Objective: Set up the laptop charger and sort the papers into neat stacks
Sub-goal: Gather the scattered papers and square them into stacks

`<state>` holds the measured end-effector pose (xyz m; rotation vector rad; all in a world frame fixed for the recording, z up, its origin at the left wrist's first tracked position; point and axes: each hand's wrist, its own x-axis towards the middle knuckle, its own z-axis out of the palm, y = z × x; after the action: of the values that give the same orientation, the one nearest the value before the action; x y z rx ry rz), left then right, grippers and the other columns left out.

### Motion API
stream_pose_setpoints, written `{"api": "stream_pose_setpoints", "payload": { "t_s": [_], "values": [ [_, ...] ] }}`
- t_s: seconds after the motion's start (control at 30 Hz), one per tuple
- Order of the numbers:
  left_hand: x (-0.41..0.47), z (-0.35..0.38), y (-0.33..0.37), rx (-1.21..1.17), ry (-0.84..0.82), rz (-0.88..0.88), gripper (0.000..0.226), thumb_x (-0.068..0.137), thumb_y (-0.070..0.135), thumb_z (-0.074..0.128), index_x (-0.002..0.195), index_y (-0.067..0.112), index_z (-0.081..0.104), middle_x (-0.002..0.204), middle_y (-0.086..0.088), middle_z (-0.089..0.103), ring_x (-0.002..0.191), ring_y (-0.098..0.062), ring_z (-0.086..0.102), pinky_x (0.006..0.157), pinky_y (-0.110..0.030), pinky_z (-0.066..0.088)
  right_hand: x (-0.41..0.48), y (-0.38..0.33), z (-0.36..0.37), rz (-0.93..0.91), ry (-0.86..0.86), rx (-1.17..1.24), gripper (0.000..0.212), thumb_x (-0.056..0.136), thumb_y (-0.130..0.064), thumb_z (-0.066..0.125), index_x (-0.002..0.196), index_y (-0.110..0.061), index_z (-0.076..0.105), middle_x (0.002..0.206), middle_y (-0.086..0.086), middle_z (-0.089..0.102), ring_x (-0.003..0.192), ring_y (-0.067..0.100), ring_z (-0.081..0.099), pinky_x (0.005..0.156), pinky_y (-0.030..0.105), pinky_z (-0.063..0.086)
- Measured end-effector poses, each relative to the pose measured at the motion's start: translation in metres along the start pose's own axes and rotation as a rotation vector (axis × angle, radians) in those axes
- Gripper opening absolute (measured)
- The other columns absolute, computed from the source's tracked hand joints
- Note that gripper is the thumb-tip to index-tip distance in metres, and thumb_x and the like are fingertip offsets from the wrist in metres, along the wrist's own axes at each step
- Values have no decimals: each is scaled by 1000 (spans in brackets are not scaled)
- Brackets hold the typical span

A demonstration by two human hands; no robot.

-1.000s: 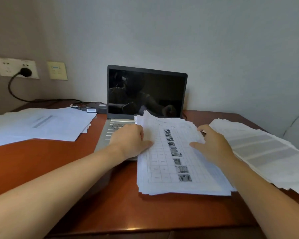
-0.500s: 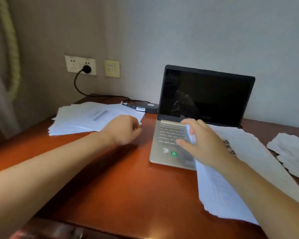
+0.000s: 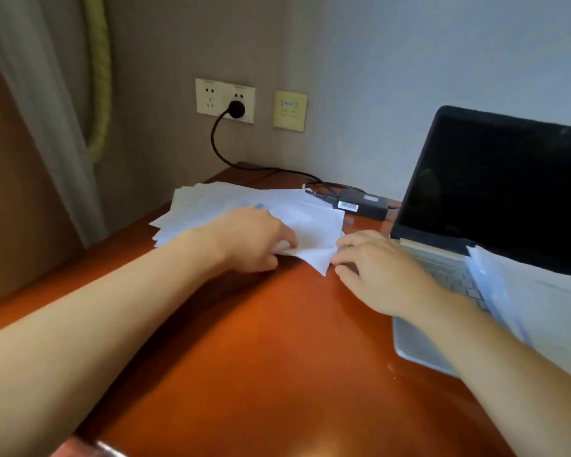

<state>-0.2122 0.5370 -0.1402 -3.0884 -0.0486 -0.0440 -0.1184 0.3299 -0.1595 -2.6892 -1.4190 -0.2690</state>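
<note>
A loose pile of white papers (image 3: 244, 202) lies at the back left of the wooden desk (image 3: 277, 357). My left hand (image 3: 254, 239) pinches the pile's near edge. My right hand (image 3: 376, 268) touches the pile's near right corner with its fingertips. The black charger brick (image 3: 363, 202) lies behind the pile, its cable running up to a plug (image 3: 236, 109) in the wall socket. An open laptop (image 3: 495, 192) with a dark screen stands at the right. A second stack of papers (image 3: 538, 298) covers part of its keyboard.
A yellow wall plate (image 3: 290, 110) sits right of the socket. A curtain with a thick rope tie (image 3: 99, 77) hangs at the left. The desk's rounded front edge (image 3: 112, 446) is close below.
My view has swung left. Both hands left the stack by the laptop and moved to the left pile. The left hand now pinches its edge and the right hand touches its corner.
</note>
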Motion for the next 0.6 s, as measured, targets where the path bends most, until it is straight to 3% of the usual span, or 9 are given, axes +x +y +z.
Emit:
{"api": "stream_pose_setpoints", "payload": {
  "t_s": [0.07, 0.1, 0.17, 0.27, 0.33, 0.43, 0.5, 0.6],
  "values": [
    [0, 6, -8, -82, 70, -2, 24, 99, 38, 54, 116, 32, 70, 102, 5, 71, 101, -25, 61, 82, -31, 43, 3, 4, 6, 8, 16, 12, 36, 101, -33, 46, 135, -38, 57, 145, -13, 49, 136, 11, 37, 116, 35, 29],
    [2, 10, -14, -138, 112, -12, 24, 102, 39, 51, 99, 25, 70, 86, 5, 67, 90, -26, 59, 76, -33, 43, 4, 6, 9, 18, 34, 23, 36, 101, -33, 47, 136, -37, 56, 145, -13, 49, 136, 11, 38, 115, 33, 29],
    [6, 14, -24, -205, 198, -60, 34, 104, 30, 49, 74, 15, 54, 66, 0, 53, 74, -29, 51, 63, -38, 35, 2, 8, 13, 61, 100, 52, 30, 99, -33, 51, 128, -32, 59, 140, -12, 53, 133, 11, 41, 110, 31, 33],
    [10, 17, -33, -303, 338, -139, 45, 103, 26, 54, 61, 19, 39, 58, 1, 43, 61, -25, 43, 53, -35, 27, 3, 8, 15, 96, 131, 33, 27, 98, -36, 53, 124, -32, 56, 134, -11, 57, 126, 12, 48, 103, 30, 40],
    [12, 19, -34, -370, 403, -172, 41, 101, 26, 59, 63, 24, 45, 58, 6, 47, 59, -20, 44, 52, -30, 30, 3, 5, 14, 78, 82, 22, 32, 100, -38, 49, 132, -33, 53, 134, -10, 59, 122, 15, 53, 100, 32, 44],
    [14, 24, -34, -480, 474, -174, 14, 95, 21, 66, 89, 23, 53, 80, 5, 63, 71, -20, 58, 61, -31, 43, 2, -1, 9, 41, 37, 37, 36, 102, -39, 44, 136, -35, 52, 127, -11, 64, 116, 17, 58, 93, 33, 47],
    [14, 24, -34, -485, 491, -68, 19, 91, 10, 67, 89, 21, 52, 82, 4, 63, 70, -14, 58, 62, -32, 44, 1, -2, 8, 16, 57, 43, 35, 100, -39, 47, 134, -34, 57, 122, -11, 66, 113, 17, 59, 94, 33, 46],
    [11, 22, -30, -446, 289, 117, 15, 91, 12, 70, 98, 25, 74, 99, 10, 73, 87, -8, 63, 80, -22, 50, 1, -4, 8, -39, 86, 69, 27, 97, -37, 53, 119, -31, 66, 108, -9, 66, 103, 17, 61, 90, 34, 47]
  ]
}}
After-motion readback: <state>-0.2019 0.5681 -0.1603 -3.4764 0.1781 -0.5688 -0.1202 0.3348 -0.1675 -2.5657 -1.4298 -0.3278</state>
